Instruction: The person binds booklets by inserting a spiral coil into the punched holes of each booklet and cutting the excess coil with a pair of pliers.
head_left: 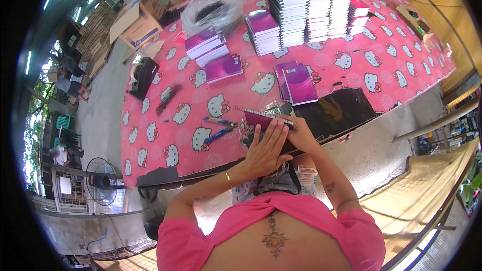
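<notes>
A purple spiral-bound notebook (261, 117) is held at the near edge of a table covered in a pink cartoon-cat cloth (351, 65). My left hand (266, 150) lies flat over its near side, fingers spread along the cover. My right hand (297, 131) grips the notebook from the right, mostly hidden behind the left hand. Blue-handled pliers (217, 131) lie on the cloth just left of the notebook. A black sheet (336, 112) lies to the right of it.
Tall stacks of spiral notebooks (306, 5) stand at the far side, with lower purple piles (262, 30), (207, 45) and a loose pair (295, 83). A clear plastic bag (211, 12), a black tape dispenser (143, 75), cardboard boxes (135, 22) and a floor fan (102, 180) are left.
</notes>
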Available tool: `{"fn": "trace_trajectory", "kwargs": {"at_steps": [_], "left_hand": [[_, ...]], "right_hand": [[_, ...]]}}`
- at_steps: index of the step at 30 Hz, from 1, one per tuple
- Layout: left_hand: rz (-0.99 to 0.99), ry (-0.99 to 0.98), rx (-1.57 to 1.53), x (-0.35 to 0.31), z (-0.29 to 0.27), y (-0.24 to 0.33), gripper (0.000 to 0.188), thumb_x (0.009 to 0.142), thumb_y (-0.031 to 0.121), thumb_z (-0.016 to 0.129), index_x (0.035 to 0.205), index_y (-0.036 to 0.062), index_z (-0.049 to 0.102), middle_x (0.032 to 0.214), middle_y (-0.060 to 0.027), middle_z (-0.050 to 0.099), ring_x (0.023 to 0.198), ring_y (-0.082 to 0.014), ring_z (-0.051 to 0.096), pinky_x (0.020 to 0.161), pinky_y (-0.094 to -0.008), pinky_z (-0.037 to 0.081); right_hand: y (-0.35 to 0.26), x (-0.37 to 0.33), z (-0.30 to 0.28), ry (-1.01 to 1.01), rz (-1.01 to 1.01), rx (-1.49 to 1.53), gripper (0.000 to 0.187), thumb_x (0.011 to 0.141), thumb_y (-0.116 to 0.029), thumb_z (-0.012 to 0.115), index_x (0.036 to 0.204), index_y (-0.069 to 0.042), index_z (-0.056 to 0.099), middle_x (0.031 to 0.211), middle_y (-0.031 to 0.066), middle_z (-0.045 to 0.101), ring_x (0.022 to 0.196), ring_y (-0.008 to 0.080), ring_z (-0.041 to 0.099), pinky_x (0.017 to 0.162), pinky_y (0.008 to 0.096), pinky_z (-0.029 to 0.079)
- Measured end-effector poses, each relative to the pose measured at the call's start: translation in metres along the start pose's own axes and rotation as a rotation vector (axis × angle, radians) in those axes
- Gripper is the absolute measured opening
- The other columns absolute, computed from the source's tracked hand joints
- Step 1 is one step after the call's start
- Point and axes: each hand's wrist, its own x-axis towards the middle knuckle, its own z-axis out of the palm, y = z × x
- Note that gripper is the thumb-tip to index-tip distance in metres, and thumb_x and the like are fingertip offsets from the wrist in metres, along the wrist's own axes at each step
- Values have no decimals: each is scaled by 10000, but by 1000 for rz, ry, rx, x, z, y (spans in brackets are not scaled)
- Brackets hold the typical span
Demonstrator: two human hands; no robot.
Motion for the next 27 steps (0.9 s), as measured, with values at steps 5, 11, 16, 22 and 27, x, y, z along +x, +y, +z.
{"fn": "trace_trajectory", "kwargs": {"at_steps": [5, 11, 16, 22, 27], "left_hand": [[-48, -57, -13, 29, -17, -15, 770, 1020, 541, 415, 1510, -51, 362, 1597, -228, 330, 1510, -368, 264, 1200, -607, 27], [-93, 75, -98, 47, -29, -37, 485, 976, 401, 598, 1323, 64, 567, 1382, -132, 566, 1370, -307, 470, 1195, -638, 64], [-50, 129, -221, 50, -31, -42, 177, 922, 278, 696, 1040, 148, 676, 1032, 5, 712, 1058, -201, 671, 1197, -640, 123], [-27, 178, -183, 47, -26, -45, 190, 903, 269, 714, 1030, 134, 675, 995, -13, 696, 997, -216, 658, 1137, -556, 291], [-19, 206, -242, 48, -31, -41, 219, 886, 214, 718, 1067, 98, 676, 987, -50, 661, 933, -262, 598, 872, -431, 422]], "right_hand": [[8, 0, 1, -18, 103, 114, 332, 896, -51, 672, 1224, -1, 666, 868, 194, 715, 777, 105, 627, 711, 352, 529], [-17, 2, -3, -20, 14, -144, 317, 877, -58, 710, 1185, 8, 675, 877, 192, 710, 773, 164, 672, 721, 347, 528], [-42, -8, -35, 8, -93, -164, 323, 875, -80, 738, 1183, 2, 690, 899, 125, 726, 773, 170, 667, 720, 322, 521], [-54, 4, -56, -68, -11, -210, 187, 861, -57, 745, 1034, 15, 744, 899, 91, 726, 776, 149, 652, 720, 311, 518], [-56, 9, -44, 48, -305, -358, 102, 779, 22, 700, 854, 29, 631, 813, 118, 654, 733, 226, 638, 682, 316, 499]]}}
